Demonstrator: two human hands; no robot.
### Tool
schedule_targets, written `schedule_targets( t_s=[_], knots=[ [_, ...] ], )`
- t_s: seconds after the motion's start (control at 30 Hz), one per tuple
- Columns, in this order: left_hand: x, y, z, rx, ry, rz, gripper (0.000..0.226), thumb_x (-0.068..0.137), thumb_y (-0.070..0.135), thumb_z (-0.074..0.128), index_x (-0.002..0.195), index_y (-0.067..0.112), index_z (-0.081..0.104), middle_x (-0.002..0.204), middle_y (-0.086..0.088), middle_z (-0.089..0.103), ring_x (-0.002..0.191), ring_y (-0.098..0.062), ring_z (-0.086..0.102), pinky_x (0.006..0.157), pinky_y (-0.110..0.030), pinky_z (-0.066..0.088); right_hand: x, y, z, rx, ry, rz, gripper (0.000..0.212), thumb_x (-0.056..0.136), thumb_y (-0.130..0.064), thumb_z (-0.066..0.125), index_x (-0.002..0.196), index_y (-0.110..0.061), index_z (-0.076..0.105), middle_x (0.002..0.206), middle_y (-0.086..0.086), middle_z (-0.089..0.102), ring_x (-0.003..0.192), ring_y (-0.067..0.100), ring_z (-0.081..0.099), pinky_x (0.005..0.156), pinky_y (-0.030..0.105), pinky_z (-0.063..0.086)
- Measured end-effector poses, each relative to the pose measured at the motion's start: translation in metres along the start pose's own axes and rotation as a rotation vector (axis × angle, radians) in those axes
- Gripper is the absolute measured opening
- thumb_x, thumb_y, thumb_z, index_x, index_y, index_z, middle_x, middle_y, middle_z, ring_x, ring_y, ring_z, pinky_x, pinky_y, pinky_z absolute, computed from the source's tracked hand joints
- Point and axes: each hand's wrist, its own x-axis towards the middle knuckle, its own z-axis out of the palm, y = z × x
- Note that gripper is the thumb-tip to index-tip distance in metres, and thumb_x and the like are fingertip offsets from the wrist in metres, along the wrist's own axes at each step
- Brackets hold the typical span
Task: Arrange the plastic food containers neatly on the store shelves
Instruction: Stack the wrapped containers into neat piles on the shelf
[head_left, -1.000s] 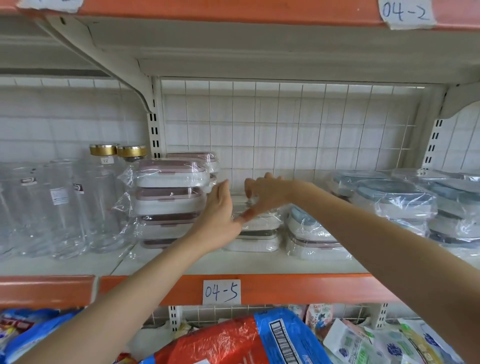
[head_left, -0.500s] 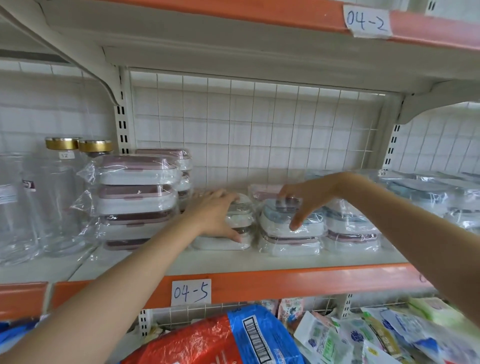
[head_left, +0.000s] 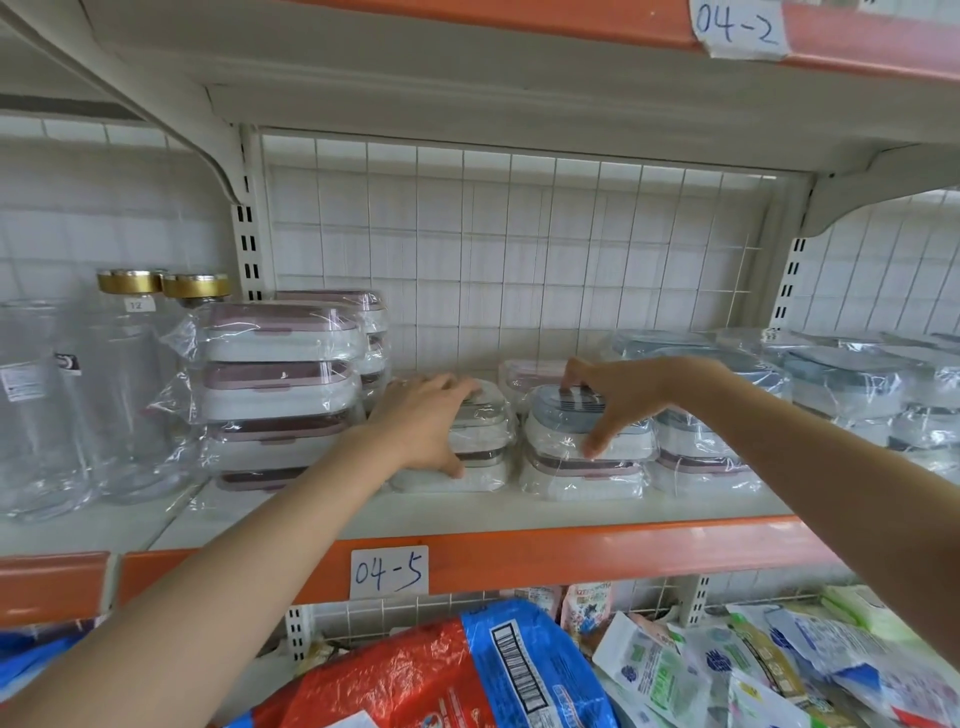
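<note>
- Your left hand (head_left: 423, 423) lay over a small shrink-wrapped container stack (head_left: 480, 441) on the shelf (head_left: 519, 512), fingers curled across the top lid and thumb down against the front of the lower box.
- Your right hand (head_left: 618, 392) gripped the blue-lidded container (head_left: 566, 426), fingers hooked over its far edge and thumb pressed on its near side; it sat on a pink-lidded container (head_left: 576, 475), just beside the stack under your left hand.
- Right of these stood another two-high stack (head_left: 696, 457), blue lid over pink.
- Further right, larger blue-lidded containers (head_left: 852, 384) were piled in plastic wrap.
- To the left, a tall stack of four pink-lidded containers (head_left: 280, 389) stood with a second pink-lidded stack (head_left: 371, 332) behind it.
- A small pink-lidded container (head_left: 530, 374) sat at the back, between your two hands.
- All the boxes were sealed in film; I could not tell that anything was inside them.
- Clear glass jars with gold caps (head_left: 135, 384) stood at the far left, seemingly holding nothing.
- Half a second before, your right hand already rested on the blue-lidded container with fingers spread; by this moment it had closed round it.
- A second before, both hands met at the middle stack; your left stayed there while your right went over to the neighbouring one.
- The shelf tag read "04-5" (head_left: 389, 571), and bagged goods (head_left: 467, 670) lay below.
</note>
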Motion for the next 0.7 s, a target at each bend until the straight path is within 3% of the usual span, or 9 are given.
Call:
schedule_targets(
  t_s=[0.27,0.33,0.4,0.47,0.53,0.7],
  knots=[
    [-0.005,0.001,0.006,0.015,0.043,-0.004,0.1,0.067,0.05,0.077,0.146,0.025,0.02,0.149,0.001,0.031,0.137,-0.022,0.031,0.114,-0.044,0.023,0.006,0.0,-0.001,-0.054,-0.056,0.038,0.1,0.068,-0.048,0.079,0.144,-0.024,0.017,0.149,0.001,0.027,0.133,0.025,0.033,0.111,0.046,0.029],
    [-0.005,0.001,0.007,0.015,0.046,-0.015,0.099,0.068,0.05,0.077,0.144,0.019,0.022,0.147,-0.002,0.035,0.135,-0.022,0.033,0.113,-0.043,0.024,0.007,-0.003,-0.004,-0.062,-0.059,0.048,0.095,0.07,-0.058,0.071,0.143,-0.02,0.024,0.148,0.002,0.03,0.131,0.025,0.034,0.11,0.043,0.03],
    [-0.002,0.002,0.007,0.019,0.046,-0.026,0.095,0.068,0.051,0.076,0.139,0.015,0.025,0.142,-0.003,0.04,0.131,-0.021,0.037,0.111,-0.042,0.027,0.011,-0.009,-0.009,-0.024,0.003,0.03,0.076,0.079,-0.063,0.056,0.135,-0.014,0.041,0.139,0.006,0.041,0.124,0.024,0.042,0.104,0.036,0.032],
    [0.0,0.004,0.007,0.025,0.042,-0.036,0.091,0.069,0.051,0.076,0.136,0.013,0.028,0.139,-0.004,0.043,0.128,-0.021,0.04,0.109,-0.041,0.029,0.022,-0.016,-0.013,0.004,0.103,-0.016,0.054,0.092,-0.051,0.046,0.129,-0.012,0.051,0.135,0.008,0.047,0.123,0.025,0.044,0.105,0.035,0.031],
    [0.002,0.005,0.006,0.03,0.034,-0.038,0.091,0.069,0.051,0.076,0.136,0.012,0.027,0.138,-0.005,0.043,0.128,-0.022,0.04,0.108,-0.043,0.029,0.036,-0.022,-0.018,0.031,0.185,-0.027,0.041,0.1,-0.034,0.04,0.134,-0.013,0.048,0.139,0.007,0.045,0.128,0.025,0.042,0.106,0.034,0.029],
    [0.003,0.005,0.007,0.046,0.024,-0.045,0.097,0.07,0.05,0.076,0.141,0.011,0.022,0.143,-0.006,0.038,0.131,-0.023,0.036,0.11,-0.045,0.028,0.066,-0.034,-0.022,-0.011,0.187,-0.015,0.039,0.103,-0.02,0.03,0.14,-0.022,0.044,0.149,0.001,0.037,0.137,0.02,0.032,0.112,0.033,0.02]
  ],
)
